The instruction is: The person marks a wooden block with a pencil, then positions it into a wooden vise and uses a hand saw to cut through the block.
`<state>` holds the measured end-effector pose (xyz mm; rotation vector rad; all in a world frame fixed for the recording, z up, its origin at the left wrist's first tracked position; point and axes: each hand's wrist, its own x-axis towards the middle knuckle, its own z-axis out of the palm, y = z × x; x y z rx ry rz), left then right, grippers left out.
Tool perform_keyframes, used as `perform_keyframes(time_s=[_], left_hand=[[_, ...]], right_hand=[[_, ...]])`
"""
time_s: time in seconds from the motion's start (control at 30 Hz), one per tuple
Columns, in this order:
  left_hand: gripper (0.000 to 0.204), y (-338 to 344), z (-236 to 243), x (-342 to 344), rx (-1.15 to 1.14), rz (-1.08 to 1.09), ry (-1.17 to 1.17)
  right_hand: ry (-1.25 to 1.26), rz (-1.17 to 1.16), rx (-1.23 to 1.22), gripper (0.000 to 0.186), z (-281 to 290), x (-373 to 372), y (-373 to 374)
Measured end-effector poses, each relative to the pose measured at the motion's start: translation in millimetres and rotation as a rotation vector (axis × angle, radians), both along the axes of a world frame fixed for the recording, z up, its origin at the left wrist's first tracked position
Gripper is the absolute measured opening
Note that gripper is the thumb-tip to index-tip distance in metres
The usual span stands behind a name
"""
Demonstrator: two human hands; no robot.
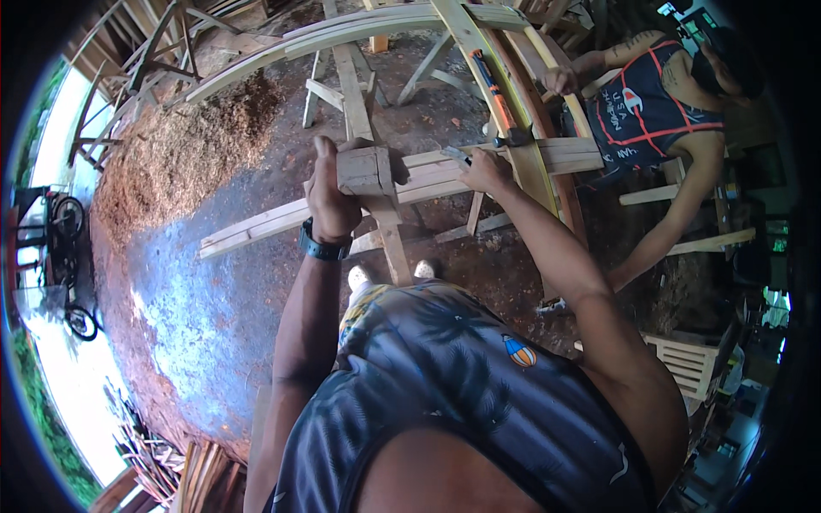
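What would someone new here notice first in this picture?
Probably the orange-handled hammer, lying on a board above and right of the picture's centre. Next comes the wooden block in the left hand, near the middle, with the right hand to its right holding a small grey tool. The big sawdust heap at upper left also stands out.

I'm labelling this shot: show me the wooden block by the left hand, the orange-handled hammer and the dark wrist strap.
Wooden block (363,168): head view, on its face toward the camera.
Orange-handled hammer (495,90): head view, on the handle.
Dark wrist strap (324,245): head view, middle of the band.
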<state>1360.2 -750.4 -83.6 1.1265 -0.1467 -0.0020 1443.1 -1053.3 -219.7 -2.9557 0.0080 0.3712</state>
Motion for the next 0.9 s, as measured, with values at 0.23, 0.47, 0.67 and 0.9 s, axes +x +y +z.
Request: perform_keyframes(time_s=[0.23,0.47,0.67,0.9], left_hand=[[0.069,21.8,-27.8,15.8,0.221,-0.177,-0.055],[0.065,20.0,14.5,14.4,0.065,-0.619,-0.046],[0.055,8.8,25.6,7.8,0.172,-0.39,0.234],[0.044,13.3,21.0,16.0,0.194,-0.542,0.126]], right_hand=[[-0.167,0.001,0.759,0.045,153.6,-8.7,21.4],[0.054,0.313,1.313,0.031,270.7,-78.0,69.0],[0.089,0.275,1.478,0.014,267.8,-107.7,92.7],[0.042,0.163,1.352,0.014,269.3,-121.9,90.6]])
